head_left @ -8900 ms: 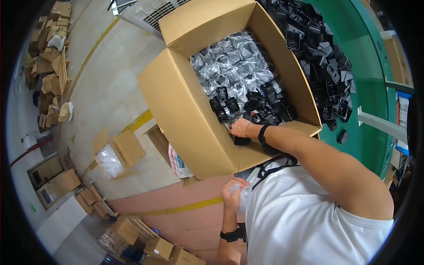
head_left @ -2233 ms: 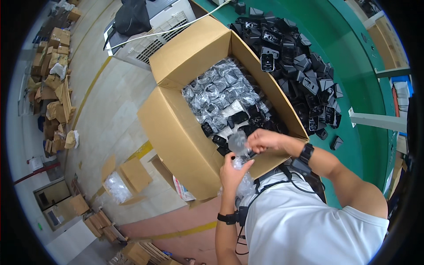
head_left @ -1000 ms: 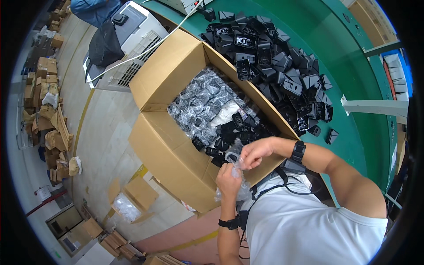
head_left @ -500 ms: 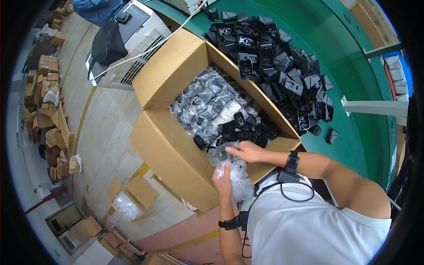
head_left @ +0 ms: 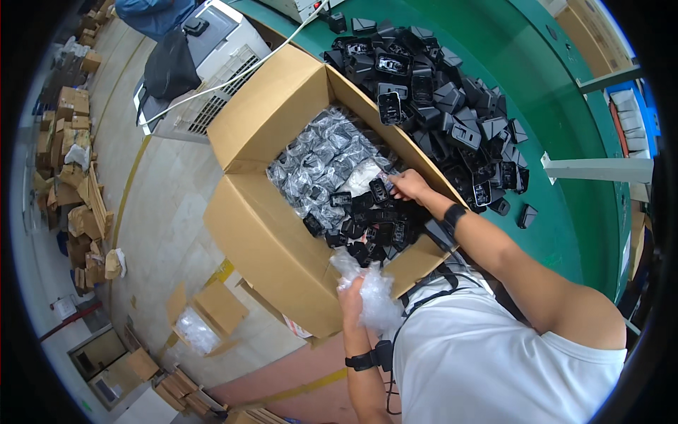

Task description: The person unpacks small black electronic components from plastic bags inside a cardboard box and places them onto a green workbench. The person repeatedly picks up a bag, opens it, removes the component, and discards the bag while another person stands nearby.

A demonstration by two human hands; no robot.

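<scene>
My left hand (head_left: pixel 351 297) is closed round a bunch of clear plastic bags (head_left: pixel 378 300), held over the near edge of a large open cardboard box (head_left: pixel 258 219). Inside the box, my right hand (head_left: pixel 409 186) has its fingers bent, with the tips at the edge of a small black plastic housing (head_left: pixel 380 189). Loose black housings (head_left: pixel 385 215) lie heaped around and below it. Farther in, rows of bagged black pieces (head_left: pixel 321 152) fill the box, and a white crumpled sheet (head_left: pixel 361 177) lies between them and the loose ones.
A big pile of black housings (head_left: pixel 452 95) covers part of the green table (head_left: pixel 558 106) on the right. A grey-white machine (head_left: pixel 222 49) with a cable stands beyond the box. On the floor at left sits a smaller carton (head_left: pixel 220 309) holding clear plastic (head_left: pixel 198 331).
My right hand has let go of the clear bags and moved up and right to a black housing in the box. My left hand keeps the bags, slightly lower.
</scene>
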